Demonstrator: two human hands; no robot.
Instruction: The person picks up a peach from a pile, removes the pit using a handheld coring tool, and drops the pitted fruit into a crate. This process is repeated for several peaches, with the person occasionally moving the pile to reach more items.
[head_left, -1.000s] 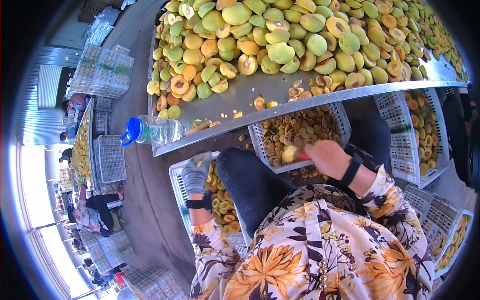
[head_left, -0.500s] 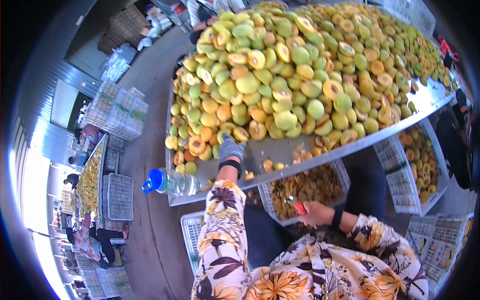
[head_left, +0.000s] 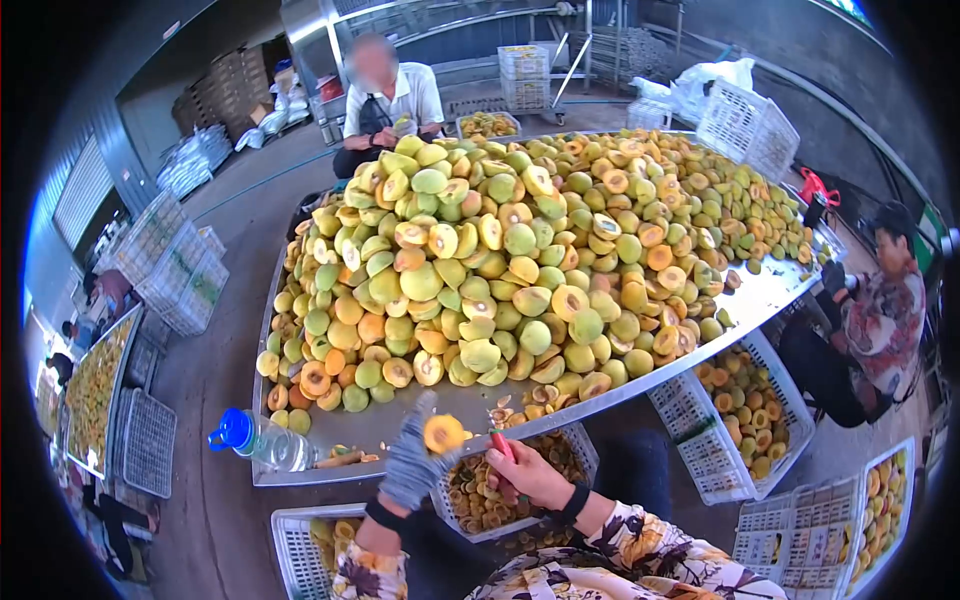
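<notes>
My left hand (head_left: 412, 465), in a grey knit glove, is closed around a peach half (head_left: 443, 434), its orange cut face towards me. It is over the near edge of the metal table (head_left: 400, 425). Just to its right, my bare right hand (head_left: 535, 478) grips a small red-handled tool (head_left: 502, 444); a short metal tip seems to show, but its shape is too small to make out. Beyond both hands a large heap of halved peaches (head_left: 480, 270), green to orange, covers most of the table. Some halves show reddish centres.
A blue-capped water bottle (head_left: 270, 441) lies at the table's near left corner. Below the edge stands a crate of scraps (head_left: 515, 480); peach-filled crates (head_left: 745, 420) are at the right. One co-worker (head_left: 395, 105) sits across the table, another (head_left: 870, 320) at the right.
My left hand has come back from the heap towards me, now with a peach half. My right hand has moved in close to it with the red-handled tool. The view has tilted up.
</notes>
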